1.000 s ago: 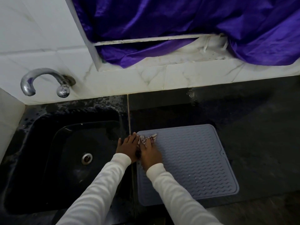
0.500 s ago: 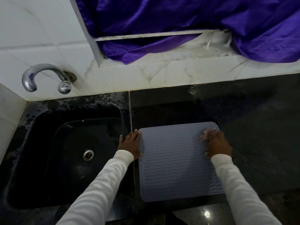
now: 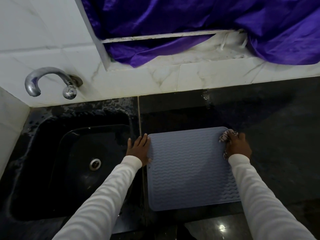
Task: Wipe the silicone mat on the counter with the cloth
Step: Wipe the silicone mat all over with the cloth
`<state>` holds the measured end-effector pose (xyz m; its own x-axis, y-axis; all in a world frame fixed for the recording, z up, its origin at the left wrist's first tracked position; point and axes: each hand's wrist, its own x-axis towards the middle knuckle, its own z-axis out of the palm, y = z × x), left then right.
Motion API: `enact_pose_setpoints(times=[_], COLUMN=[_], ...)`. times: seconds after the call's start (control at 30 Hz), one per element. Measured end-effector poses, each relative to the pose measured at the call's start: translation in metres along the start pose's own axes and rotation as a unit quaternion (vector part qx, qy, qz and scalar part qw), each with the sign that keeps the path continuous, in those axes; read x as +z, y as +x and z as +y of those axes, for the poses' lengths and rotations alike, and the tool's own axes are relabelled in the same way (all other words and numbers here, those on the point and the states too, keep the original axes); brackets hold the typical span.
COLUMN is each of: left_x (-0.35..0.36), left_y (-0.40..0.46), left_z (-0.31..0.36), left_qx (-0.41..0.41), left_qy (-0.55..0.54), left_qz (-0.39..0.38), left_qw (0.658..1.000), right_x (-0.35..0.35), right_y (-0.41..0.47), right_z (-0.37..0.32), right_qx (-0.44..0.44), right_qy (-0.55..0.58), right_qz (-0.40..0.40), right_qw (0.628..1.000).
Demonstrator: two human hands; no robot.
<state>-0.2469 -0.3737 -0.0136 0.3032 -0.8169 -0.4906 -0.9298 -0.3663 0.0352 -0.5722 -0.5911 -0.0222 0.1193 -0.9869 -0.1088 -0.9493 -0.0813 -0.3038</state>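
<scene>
Grey-blue silicone mat [image 3: 188, 170]: a rounded-corner rectangle, matte, covered in rows of raised wavy ridges inside a smooth raised border; a few tiny bright specks sit on the ridges. It lies flat on the counter just right of the sink, its left edge close to the seam between the two.
Cloth [image 3: 226, 135]: a small crumpled rag, pale with darker stripes, bunched at the mat's far right corner; another bit of it shows below the wrist.
Right hand [image 3: 238, 146]: fingers curled down over the cloth, gripping it and pressing it on the mat's right edge.
Left hand [image 3: 138, 149]: fingers straight and together, lying flat on the mat's left border, thumb spread toward the sink.
Sleeves [image 3: 103, 193]: white ribbed knit, down to both wrists.
Counter [image 3: 277, 135]: black polished stone, faintly mottled, glossy with a light reflection near the front.
Sink [image 3: 52, 161]: black, rounded-square basin with a round metal drain; pale splash marks on its far rim.
Tap [image 3: 50, 80]: curved chrome spout from the white marbled tile wall.
Purple fabric [image 3: 190, 19]: shiny, satin-like, draped in folds over the window ledge.
</scene>
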Motion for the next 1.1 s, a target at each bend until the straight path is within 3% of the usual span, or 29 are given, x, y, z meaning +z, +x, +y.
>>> enact_pose_setpoints(times=[0.13,0.33,0.47,0.73,1.1], left_x=[0.002,0.002,0.011,0.022,0.015], left_y=[-0.001,-0.006,-0.014,-0.014,-0.001], left_z=[0.005,-0.001,-0.003,-0.012,-0.006], left_qx=[0.017,0.028,0.024,0.031,0.039], left_qy=[-0.018,-0.046,-0.028,-0.058,-0.026], left_qz=[0.008,0.001,0.017,0.028,0.023], left_qw=[1.000,0.999,0.999,0.997,0.999], right_x=[-0.010,0.034,0.082,0.074,0.023], right_y=[-0.004,-0.100,-0.169,-0.146,-0.069], right_z=[-0.019,-0.127,-0.185,-0.152,-0.036], right_qx=[0.001,-0.194,-0.290,-0.260,-0.140], right_qy=[0.012,0.092,-0.002,-0.047,-0.083], right_qz=[-0.011,-0.076,-0.170,-0.171,-0.061], right_qw=[1.000,0.974,0.942,0.949,0.985])
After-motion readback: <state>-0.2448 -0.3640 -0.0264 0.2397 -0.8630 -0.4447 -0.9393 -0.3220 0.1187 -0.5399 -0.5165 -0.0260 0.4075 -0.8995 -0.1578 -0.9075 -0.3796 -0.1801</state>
